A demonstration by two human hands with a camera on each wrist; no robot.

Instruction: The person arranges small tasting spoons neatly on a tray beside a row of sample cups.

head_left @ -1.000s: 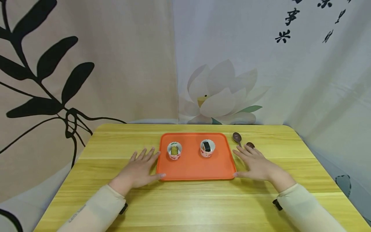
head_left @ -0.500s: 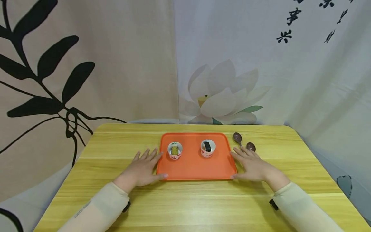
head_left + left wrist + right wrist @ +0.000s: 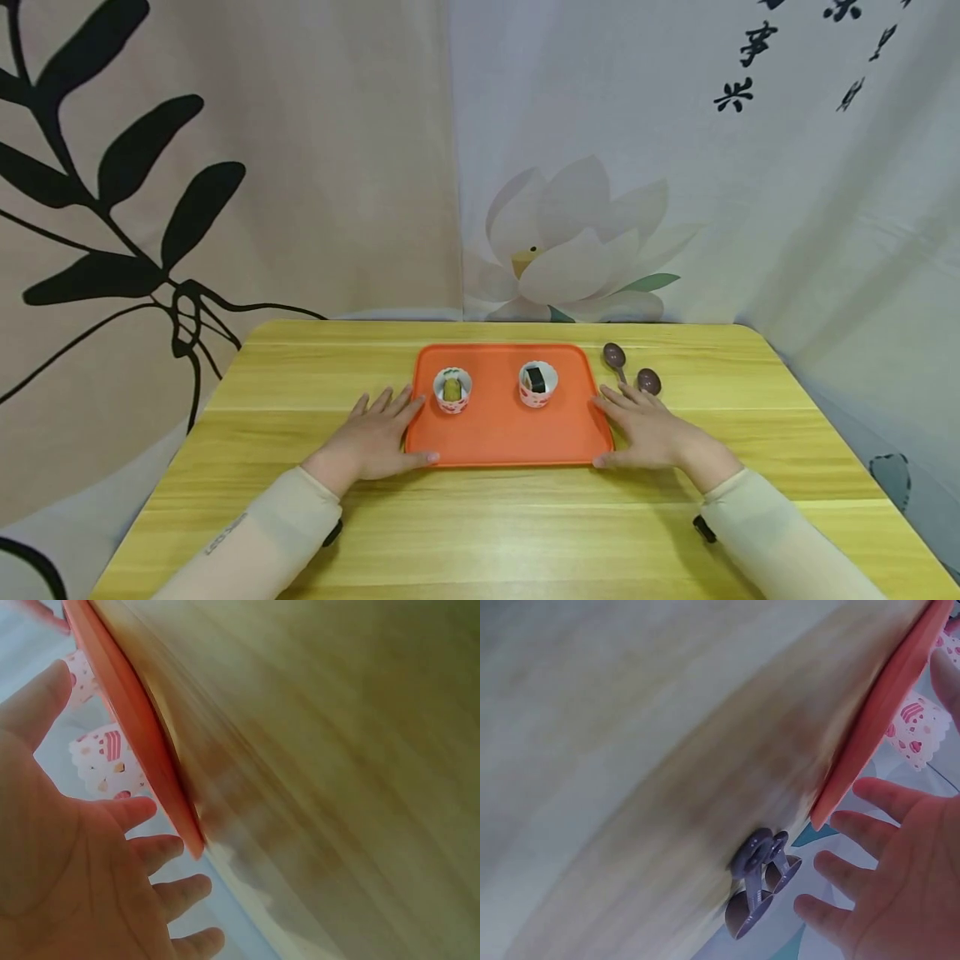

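Observation:
An orange tray (image 3: 495, 433) lies flat on the table. On it stand two white paper cups with red prints: the left cup (image 3: 452, 406) contains a yellow-green piece, the right cup (image 3: 536, 398) a piece with a dark band. My left hand (image 3: 371, 442), fingers spread, is at the tray's left edge, its thumb over the near left corner. At the right edge is my right hand (image 3: 648, 435), likewise spread, thumb by the near right corner. Both palms (image 3: 67, 877) show in the wrist views, with nothing gripped. Whether the fingertips touch the tray, I cannot tell.
Two dark brown measuring spoons lie right of the tray: the far spoon (image 3: 614, 357) and the near spoon (image 3: 648, 382), its handle hidden behind my right hand. The yellow wood table (image 3: 480, 533) ends at a printed curtain (image 3: 360, 167).
Both hands have moved inward, closer to the tray's sides. More of the near spoon's bowl shows now. The tray and cups stay where they were.

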